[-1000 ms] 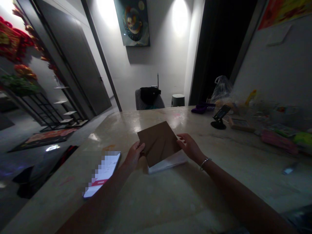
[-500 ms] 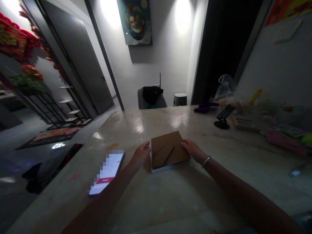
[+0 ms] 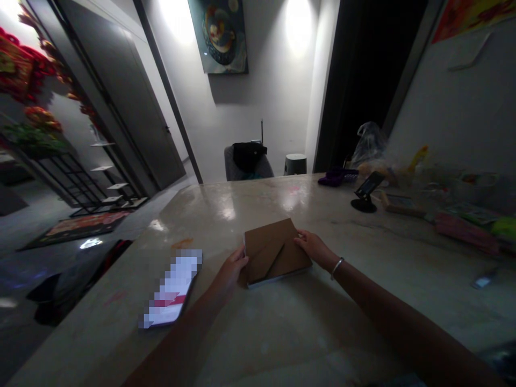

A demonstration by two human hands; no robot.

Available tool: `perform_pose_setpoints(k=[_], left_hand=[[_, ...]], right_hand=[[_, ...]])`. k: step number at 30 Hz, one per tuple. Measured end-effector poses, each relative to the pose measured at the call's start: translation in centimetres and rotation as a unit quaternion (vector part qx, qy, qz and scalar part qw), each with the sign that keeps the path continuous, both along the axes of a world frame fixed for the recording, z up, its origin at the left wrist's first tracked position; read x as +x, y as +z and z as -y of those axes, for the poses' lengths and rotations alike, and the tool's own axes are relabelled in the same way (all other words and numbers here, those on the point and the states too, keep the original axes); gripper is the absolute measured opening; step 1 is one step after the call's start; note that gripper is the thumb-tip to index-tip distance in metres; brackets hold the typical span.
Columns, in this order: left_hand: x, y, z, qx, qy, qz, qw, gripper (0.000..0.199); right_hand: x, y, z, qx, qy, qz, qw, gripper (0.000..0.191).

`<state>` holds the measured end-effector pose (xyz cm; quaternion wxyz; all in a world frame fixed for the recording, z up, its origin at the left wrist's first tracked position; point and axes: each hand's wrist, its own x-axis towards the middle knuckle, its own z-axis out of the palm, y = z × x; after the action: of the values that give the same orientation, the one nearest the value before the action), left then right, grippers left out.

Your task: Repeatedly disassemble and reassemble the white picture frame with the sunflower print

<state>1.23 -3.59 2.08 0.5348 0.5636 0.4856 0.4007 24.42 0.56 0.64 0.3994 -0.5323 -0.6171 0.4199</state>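
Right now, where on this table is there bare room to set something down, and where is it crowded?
Free: the table beyond the envelope, and between the forearms. Crowded: the right end, past the phone stand, with packets and a plastic bag.

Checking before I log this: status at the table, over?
Left hand and right hand at opposite edges of brown flap-folded packet. Packet flat on table. Phone beside left hand, not in the way.
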Motion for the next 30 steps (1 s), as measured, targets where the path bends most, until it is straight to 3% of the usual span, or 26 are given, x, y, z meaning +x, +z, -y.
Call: perform_pose_setpoints(k=[4, 11, 14, 21, 30], left_hand=[[-0.1, -0.3, 0.0, 0.011, 0.012, -0.020, 1.000, 0.057], [-1.4, -2.6, -1.4, 0.056, 0.054, -0.153, 0.985, 0.056], [-1.7, -3.1, -1.9, 0.080, 0.058, -0.190, 0.977, 0.055], [-1.9, -2.8, -1.7, 0.115, 0.045, -0.268, 0.956, 0.051], [-1.3, -2.0, -0.9, 0.120, 0.000, -0.354, 0.928, 0.063]], right_hand=[[-0.1, -0.4, -0.3, 0.048, -0.003, 0.060, 0.997, 0.033], [-0.2, -0.7, -0.5, 0.036, -0.006, 0.042, 0.998, 0.037], [-0.3, -0.9, -0.4, 0.063, -0.016, 0.081, 0.995, 0.036], [-0.2, -1.4, -0.4, 0.164, -0.028, 0.193, 0.967, 0.027], [0.7, -1.7, -0.7, 0.111, 0.014, 0.235, 0.966, 0.026]])
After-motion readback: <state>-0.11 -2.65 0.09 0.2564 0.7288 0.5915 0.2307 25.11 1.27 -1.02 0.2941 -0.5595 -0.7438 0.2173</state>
